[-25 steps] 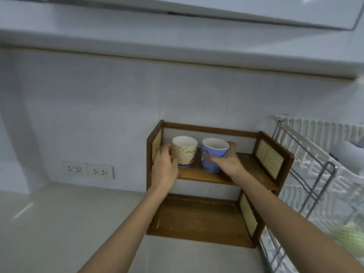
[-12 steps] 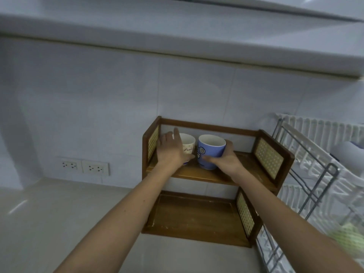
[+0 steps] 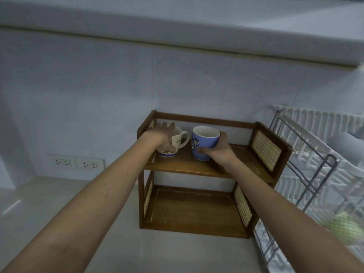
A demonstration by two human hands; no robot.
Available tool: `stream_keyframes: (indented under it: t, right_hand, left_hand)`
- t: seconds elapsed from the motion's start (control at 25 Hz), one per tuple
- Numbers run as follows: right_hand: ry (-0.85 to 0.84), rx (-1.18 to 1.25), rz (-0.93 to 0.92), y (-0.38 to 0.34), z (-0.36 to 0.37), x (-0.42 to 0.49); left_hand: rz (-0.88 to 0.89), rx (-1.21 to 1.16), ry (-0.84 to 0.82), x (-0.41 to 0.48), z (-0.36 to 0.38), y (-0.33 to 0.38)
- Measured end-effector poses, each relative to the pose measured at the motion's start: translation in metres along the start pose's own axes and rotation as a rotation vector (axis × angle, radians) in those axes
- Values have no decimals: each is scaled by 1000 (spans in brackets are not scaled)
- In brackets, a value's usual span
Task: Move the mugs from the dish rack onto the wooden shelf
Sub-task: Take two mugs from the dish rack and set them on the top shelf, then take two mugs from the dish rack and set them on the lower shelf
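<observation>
— Where are the hands?
— Left hand [image 3: 163, 135] cups the cream patterned ceramic mug [image 3: 177, 141]; right hand [image 3: 217, 152] grips the blue ceramic mug [image 3: 203, 141], both on the brown wooden shelf [image 3: 183, 166].

Mugs: two, a cream mug [image 3: 178, 141] and a blue mug [image 3: 203, 142], both on the upper tier
Wooden shelf [image 3: 197, 168]: one, two tiers
Hands: two, left hand [image 3: 162, 134], right hand [image 3: 218, 152]
Wall sockets [image 3: 75, 163]: two
Dish rack [image 3: 319, 164]: one

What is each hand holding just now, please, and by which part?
The right hand grips the blue mug around its body. The left hand holds the cream mug by its side.
</observation>
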State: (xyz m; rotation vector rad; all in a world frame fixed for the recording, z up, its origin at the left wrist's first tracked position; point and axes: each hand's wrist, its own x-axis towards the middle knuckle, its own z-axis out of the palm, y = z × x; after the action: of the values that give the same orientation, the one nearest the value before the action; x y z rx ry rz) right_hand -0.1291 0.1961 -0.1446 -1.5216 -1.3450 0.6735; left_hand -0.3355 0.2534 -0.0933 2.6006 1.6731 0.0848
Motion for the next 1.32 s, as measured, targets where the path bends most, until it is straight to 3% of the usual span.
stream_keyframes:
  t: [0.2, 0.44, 0.6, 0.68, 0.8, 0.92, 1.04, 1.12, 1.32]
  right_hand:
    - [-8, 91, -28, -1, 2, -1]
    - [72, 24, -45, -1, 8, -1]
    - [38, -13, -39, -6, 3, -7]
    - [8, -81, -31, -16, -2, -14]
    - [150, -126, -121, -55, -24, -31]
    - [324, -217, -301, -99, -73, -66]
    - [460, -525, -405, -122, -144, -101]
    - [484, -667, -367, -120, -200, -113]
    - [445, -655, -87, -68, -328, -119]
  left_hand:
    - [-34, -138, 197, 2, 13, 3]
    - [-5, -139, 149, 2, 10, -2]
    - [-14, -135, 174, -7, 15, 3]
    - [-9, -169, 253, -18, 16, 8]
    - [74, -205, 514, -41, 5, 21]
    - [251, -257, 713, -68, -21, 69]
    - [445, -321, 803, -90, -43, 144]
    - [547, -336, 783, -100, -50, 193]
    - [647, -367, 614, -99, -57, 304]
